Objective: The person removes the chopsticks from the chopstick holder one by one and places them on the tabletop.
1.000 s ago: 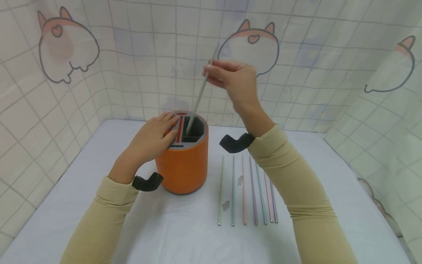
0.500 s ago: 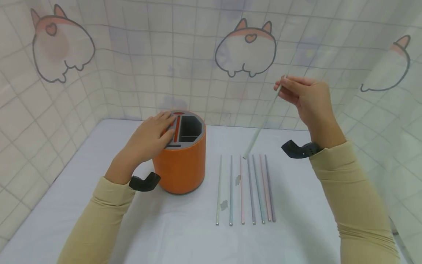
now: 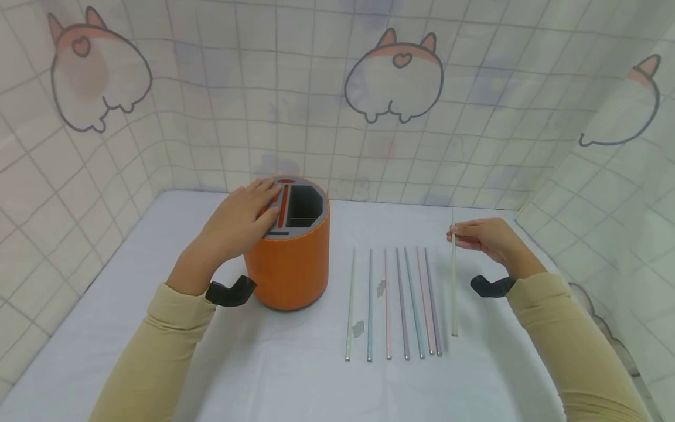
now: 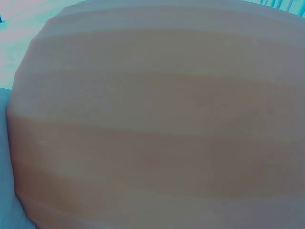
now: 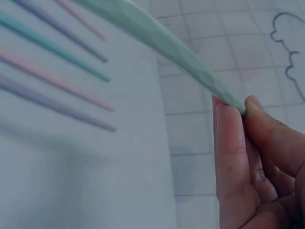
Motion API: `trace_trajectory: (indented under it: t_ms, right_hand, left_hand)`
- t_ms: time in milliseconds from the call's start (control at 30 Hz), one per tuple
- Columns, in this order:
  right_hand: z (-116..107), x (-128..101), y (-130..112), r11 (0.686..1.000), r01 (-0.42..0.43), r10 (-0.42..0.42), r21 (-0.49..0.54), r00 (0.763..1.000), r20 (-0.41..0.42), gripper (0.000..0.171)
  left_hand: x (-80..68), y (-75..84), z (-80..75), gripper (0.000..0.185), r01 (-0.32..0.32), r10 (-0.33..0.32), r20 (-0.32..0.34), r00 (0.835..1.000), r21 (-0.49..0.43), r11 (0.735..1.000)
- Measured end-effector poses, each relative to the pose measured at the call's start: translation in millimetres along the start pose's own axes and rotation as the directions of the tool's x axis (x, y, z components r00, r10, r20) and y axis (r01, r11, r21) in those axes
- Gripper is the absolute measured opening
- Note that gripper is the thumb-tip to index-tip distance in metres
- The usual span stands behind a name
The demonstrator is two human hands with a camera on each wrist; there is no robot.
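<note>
My left hand [image 3: 252, 212] lies flat with straight fingers on the grey slotted top of an orange cylindrical holder [image 3: 292, 269]. That holder's orange side [image 4: 157, 119] fills the left wrist view. My right hand [image 3: 457, 235] pinches the far end of a pale green stick [image 3: 453, 287], which lies lengthwise just right of a row of several pastel sticks [image 3: 392, 305] on the white table. In the right wrist view, fingertips [image 5: 233, 143] clamp the green stick [image 5: 162, 38], with the other sticks [image 5: 52, 67] beyond it.
The white table [image 3: 263, 375] is boxed in by tiled cloth walls [image 3: 316, 105] printed with cartoon animals at the back and both sides. The holder's dark open compartment [image 3: 304, 206] faces up. Small grey marks lie among the sticks.
My right hand lifted the green stick out of the holder, carried it to the right and lowered it beside the row. The left hand stayed on the holder.
</note>
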State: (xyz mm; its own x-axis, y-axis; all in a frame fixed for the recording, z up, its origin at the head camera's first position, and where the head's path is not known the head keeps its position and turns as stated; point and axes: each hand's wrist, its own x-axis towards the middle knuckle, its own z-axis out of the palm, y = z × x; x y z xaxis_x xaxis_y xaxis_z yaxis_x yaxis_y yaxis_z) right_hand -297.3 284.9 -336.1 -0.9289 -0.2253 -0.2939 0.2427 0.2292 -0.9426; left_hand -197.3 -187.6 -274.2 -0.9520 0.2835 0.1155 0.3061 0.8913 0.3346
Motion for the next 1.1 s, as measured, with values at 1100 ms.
trace_trajectory:
  t_ms: [1100]
  right_hand:
    - [41.6, -36.0, 47.0, 0.78, 0.058, -0.281, -0.623, 0.923, -0.265, 0.043]
  left_hand:
    - [-11.1, 14.1, 15.8, 0.053, -0.044, 0.039, -0.104, 0.994, -0.054, 0.998]
